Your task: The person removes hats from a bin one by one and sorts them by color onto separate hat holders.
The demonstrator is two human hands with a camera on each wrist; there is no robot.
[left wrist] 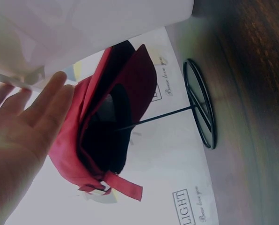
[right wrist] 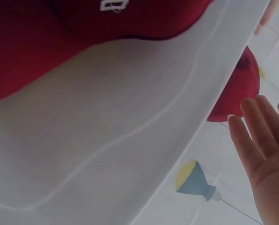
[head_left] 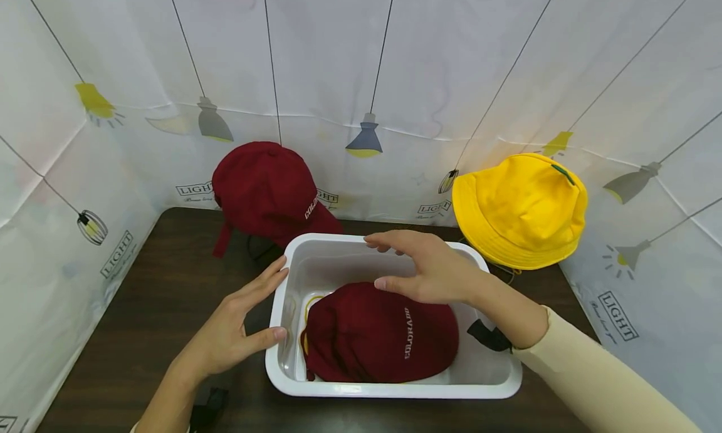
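A white plastic bin (head_left: 395, 390) stands at the front of the table. Inside it lies a dark red baseball cap (head_left: 361, 339) with white COLORADO lettering; a yellow edge shows beneath it at the left. My left hand (head_left: 231, 326) is at the bin's left rim, fingers extended and thumb spread, holding nothing. Above the bin, near its far rim, my right hand (head_left: 425, 264) hovers over the cap with loosely bent fingers and nothing in it. In the right wrist view, the right hand's fingers (right wrist: 261, 136) appear spread outside the bin wall.
Behind the bin's left corner, another red cap (head_left: 265, 188) hangs on a black wire stand (left wrist: 200, 103). A yellow bucket hat (head_left: 513, 207) sits raised at the back right. A printed white cloth (head_left: 361, 57) encloses the dark wooden table (head_left: 130, 345).
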